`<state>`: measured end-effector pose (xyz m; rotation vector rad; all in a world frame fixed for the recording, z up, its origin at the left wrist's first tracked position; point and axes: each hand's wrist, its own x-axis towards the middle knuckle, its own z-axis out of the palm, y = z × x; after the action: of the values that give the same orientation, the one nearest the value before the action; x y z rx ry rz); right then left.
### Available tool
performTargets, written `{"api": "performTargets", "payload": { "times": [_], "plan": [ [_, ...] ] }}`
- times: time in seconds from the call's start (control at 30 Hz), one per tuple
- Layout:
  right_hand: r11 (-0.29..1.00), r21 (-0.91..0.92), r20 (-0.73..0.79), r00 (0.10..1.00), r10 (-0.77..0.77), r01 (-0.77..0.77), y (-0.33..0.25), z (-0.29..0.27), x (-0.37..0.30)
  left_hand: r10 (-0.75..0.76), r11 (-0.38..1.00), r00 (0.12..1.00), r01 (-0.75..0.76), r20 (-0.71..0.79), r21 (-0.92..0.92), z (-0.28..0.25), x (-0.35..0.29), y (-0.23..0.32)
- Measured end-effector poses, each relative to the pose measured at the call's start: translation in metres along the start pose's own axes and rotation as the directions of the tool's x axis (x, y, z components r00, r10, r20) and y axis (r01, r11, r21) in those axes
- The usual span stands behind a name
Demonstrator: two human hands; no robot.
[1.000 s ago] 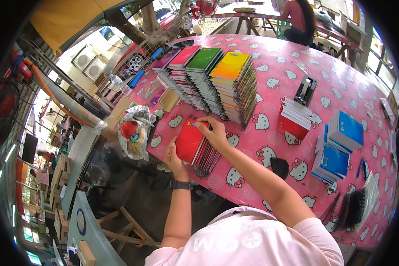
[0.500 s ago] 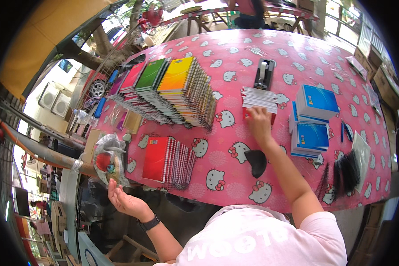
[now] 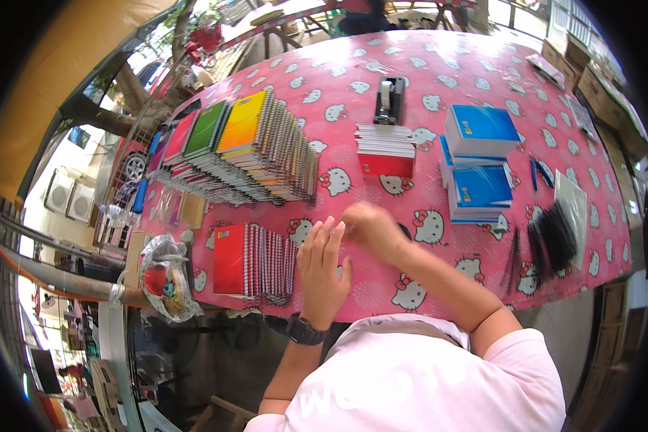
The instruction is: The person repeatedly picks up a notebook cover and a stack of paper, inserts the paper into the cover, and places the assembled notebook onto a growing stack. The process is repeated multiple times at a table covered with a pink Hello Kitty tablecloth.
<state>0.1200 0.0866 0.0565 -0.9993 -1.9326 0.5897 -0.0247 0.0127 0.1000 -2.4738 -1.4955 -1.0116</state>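
Note:
My left hand is raised over the pink table, its fingers stretched out and nothing in them. Just beside its fingertips is my right hand, bent at the wrist and smeared by motion, so its grip is unclear. A leaning row of red spiral notebooks lies to the left of my left hand. Beyond my right hand sits a fanned stack of red-covered booklets, white edges showing. A dark object is mostly hidden behind my right wrist.
Tall stacks of yellow, green, pink and purple spiral notebooks stand at the far left. A black tape dispenser sits behind the red booklets. Blue notebooks are piled at right, near black binding coils. A plastic bag hangs at the left edge.
My right hand has left the red booklets and come back toward me. My left hand has moved right, from beyond the table's edge to beside it. The whole view has shifted.

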Motion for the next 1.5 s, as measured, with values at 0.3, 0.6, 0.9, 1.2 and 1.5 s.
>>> {"api": "performTargets", "payload": {
  "times": [0.3,0.6,0.9,1.2,1.5],
  "plan": [
    [0.985,0.026,0.139,0.976,0.166,-0.172,0.009,-0.008,-0.076,-0.043,0.965,0.930,0.133,0.366,-0.224,0.037,-0.052,-0.030],
    [0.922,-0.228,-0.123,0.949,0.291,-0.313,0.062,-0.019,-0.122,-0.128,0.949,0.960,0.192,0.249,-0.249,0.032,-0.053,-0.033],
    [0.851,0.072,-0.210,0.827,0.522,-0.519,0.060,-0.037,-0.145,-0.025,0.965,0.993,0.055,0.117,-0.256,0.060,-0.065,-0.021],
    [0.706,-0.063,-0.695,0.539,0.476,-0.705,0.101,-0.167,-0.176,-0.080,0.958,0.992,0.103,0.098,-0.267,0.066,-0.069,-0.026],
    [0.576,-0.336,-0.749,0.582,0.317,-0.746,0.155,-0.198,-0.210,-0.101,0.967,0.995,0.104,0.025,-0.233,0.068,-0.058,-0.012]
  ]
}}
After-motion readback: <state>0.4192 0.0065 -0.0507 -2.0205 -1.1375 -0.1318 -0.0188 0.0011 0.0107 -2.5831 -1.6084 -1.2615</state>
